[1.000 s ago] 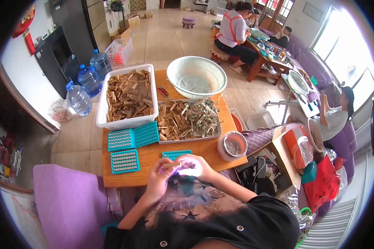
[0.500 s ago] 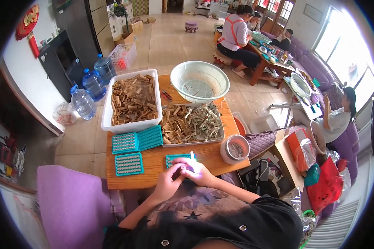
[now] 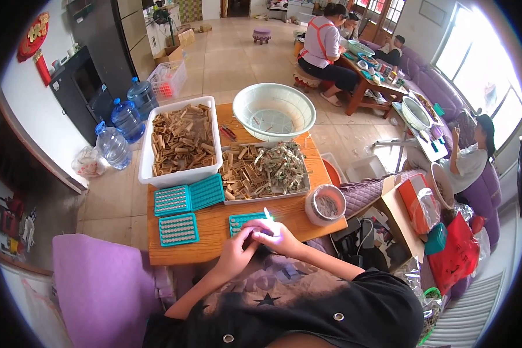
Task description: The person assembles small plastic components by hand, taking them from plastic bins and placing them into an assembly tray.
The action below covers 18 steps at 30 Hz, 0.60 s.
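Note:
My left hand (image 3: 236,255) and my right hand (image 3: 278,239) meet over the table's near edge, in front of my shirt. Both are closed, with fingertips pressed together; whatever lies between them is hidden. From the right hand a thin white stick-like tool (image 3: 267,213) points up, with a bright glow beside it. Just behind the hands lies a teal tray (image 3: 235,225), partly covered by them. To the left sits another teal tray (image 3: 179,229) with rows of small round pale pieces. Beyond it is a teal case (image 3: 172,200) of similar pieces, its lid (image 3: 207,192) folded out.
On the wooden table (image 3: 214,252) stand a white bin (image 3: 218,133) of brown split pieces, a shallow box (image 3: 267,199) of brown pieces and greenish-white scraps, a pale green basin (image 3: 272,95) and a tub (image 3: 323,214) of greyish material. Water bottles (image 3: 115,148) stand left. People sit at tables back right.
The view has shifted slightly, so the table and its things sit a little further left. My hands stay together in nearly the same pose.

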{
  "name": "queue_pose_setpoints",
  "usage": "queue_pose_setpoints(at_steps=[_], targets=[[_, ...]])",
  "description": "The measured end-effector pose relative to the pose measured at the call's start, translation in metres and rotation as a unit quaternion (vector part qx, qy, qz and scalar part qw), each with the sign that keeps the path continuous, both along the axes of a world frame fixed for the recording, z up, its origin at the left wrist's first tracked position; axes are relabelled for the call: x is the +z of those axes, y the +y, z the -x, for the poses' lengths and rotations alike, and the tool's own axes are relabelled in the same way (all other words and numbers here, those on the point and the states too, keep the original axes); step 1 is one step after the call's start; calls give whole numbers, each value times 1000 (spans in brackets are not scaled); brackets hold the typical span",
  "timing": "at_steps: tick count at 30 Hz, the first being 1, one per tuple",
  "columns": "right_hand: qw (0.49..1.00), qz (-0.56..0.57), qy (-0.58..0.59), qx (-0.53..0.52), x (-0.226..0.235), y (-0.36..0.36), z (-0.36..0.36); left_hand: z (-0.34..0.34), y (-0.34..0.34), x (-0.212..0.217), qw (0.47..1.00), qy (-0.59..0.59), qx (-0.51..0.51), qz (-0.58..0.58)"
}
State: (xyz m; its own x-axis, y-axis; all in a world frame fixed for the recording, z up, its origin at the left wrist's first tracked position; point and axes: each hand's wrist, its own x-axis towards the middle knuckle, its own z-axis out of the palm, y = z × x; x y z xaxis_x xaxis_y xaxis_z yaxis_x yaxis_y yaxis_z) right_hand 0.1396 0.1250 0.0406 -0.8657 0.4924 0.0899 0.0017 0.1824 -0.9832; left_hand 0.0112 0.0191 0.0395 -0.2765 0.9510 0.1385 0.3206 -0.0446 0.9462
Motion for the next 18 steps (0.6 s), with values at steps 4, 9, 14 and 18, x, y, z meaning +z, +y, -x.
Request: queue_pose_setpoints(at_steps=[4, 9, 14, 18], targets=[[999, 6, 8, 46, -6, 5, -15, 1, -5, -20, 989, -134, -52, 33], [961, -164, -139, -171, 6, 64, -58, 19, -17, -21, 976, -209, -36, 39], [841, -353, -318, -259, -28, 131, -104, 26, -19, -25, 945, -315, -22, -83], [829, -327, -417, -180, -41, 132, -106, 25, -19, -28, 887, -455, -25, -73]])
